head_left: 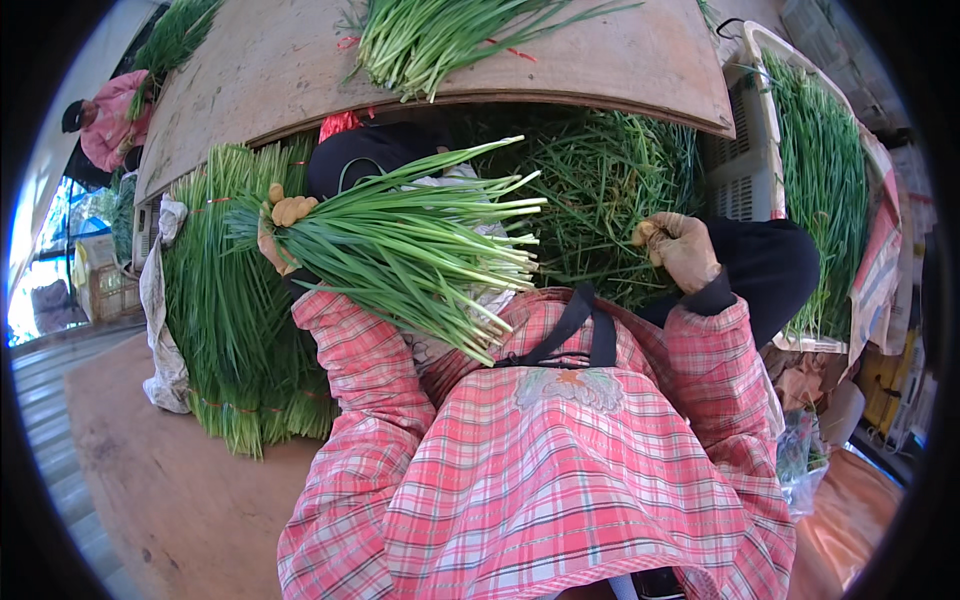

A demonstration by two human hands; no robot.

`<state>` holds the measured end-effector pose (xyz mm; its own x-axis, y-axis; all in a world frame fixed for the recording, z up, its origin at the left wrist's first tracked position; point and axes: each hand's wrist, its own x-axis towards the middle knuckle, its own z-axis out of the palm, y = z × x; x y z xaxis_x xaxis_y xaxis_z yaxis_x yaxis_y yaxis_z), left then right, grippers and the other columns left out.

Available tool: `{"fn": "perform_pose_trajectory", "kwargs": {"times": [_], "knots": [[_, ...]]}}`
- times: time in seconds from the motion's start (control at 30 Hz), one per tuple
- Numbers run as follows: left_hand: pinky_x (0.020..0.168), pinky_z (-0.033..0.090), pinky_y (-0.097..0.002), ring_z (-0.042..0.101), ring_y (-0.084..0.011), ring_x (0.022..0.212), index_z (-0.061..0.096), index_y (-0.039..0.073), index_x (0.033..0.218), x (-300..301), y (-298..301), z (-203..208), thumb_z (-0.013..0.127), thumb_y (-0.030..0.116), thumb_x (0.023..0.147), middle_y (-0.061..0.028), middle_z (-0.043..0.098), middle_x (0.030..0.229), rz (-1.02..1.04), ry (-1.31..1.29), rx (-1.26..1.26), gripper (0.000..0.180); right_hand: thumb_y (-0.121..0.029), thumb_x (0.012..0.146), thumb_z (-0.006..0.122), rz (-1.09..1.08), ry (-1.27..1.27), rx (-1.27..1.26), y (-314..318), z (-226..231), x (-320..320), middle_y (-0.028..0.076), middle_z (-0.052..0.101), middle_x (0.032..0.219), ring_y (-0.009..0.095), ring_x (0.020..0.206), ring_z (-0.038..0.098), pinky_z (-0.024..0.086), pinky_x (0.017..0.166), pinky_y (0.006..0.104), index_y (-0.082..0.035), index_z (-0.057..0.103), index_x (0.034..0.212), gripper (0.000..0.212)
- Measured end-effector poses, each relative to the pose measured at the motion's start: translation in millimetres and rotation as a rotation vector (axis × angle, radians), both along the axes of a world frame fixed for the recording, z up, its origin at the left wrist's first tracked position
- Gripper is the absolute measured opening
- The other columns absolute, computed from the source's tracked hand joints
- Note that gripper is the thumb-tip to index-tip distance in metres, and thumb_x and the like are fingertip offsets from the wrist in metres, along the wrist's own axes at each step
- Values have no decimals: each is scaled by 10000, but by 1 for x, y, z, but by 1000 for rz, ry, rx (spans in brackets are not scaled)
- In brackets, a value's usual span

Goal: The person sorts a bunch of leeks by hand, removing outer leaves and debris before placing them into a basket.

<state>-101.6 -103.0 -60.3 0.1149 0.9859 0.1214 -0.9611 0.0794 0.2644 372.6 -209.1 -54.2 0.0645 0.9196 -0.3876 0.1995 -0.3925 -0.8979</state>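
Observation:
My left hand (pixel 285 222) is wrapped around the leafy end of a bunch of garlic chives (pixel 420 245). The bunch fans out to the right across my lap, its pale cut stems pointing right. My right hand (pixel 684 252) hovers by my right knee with its fingers curled closed; what they pinch, if anything, I cannot make out. Beneath and beside it lies a tangled heap of loose green leaves (pixel 610 190). Both hands have tan coverings on the fingers.
Tied chive bundles (pixel 235 300) are stacked at my left. Ahead, a wooden board (pixel 270 60) carries another chive pile (pixel 430 45). A white crate (pixel 770 150) filled with chives (pixel 825 180) stands at right. Far left, a person in pink (pixel 115 120) handles greens.

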Motion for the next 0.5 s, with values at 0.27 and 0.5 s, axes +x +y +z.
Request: {"fn": "perform_pose_trajectory", "kwargs": {"times": [0.27,0.5], "knots": [[803,387,-323,463,-137,681,476,-68,1094,-37,6,-30,369,187,898,20,463,663,-111,6,4,339,-355,785,647,412,31,469,9,36,-84,147,581,1052,221,1004,543,423,872,331,10,567,1089,482],[798,393,-350,481,-158,694,492,-58,1119,-4,3,8,339,216,912,-8,485,669,-17,220,88,376,-172,777,678,362,355,15,31,22,-129,55,621,793,90,699,548,461,639,245,33,611,890,243]]}}
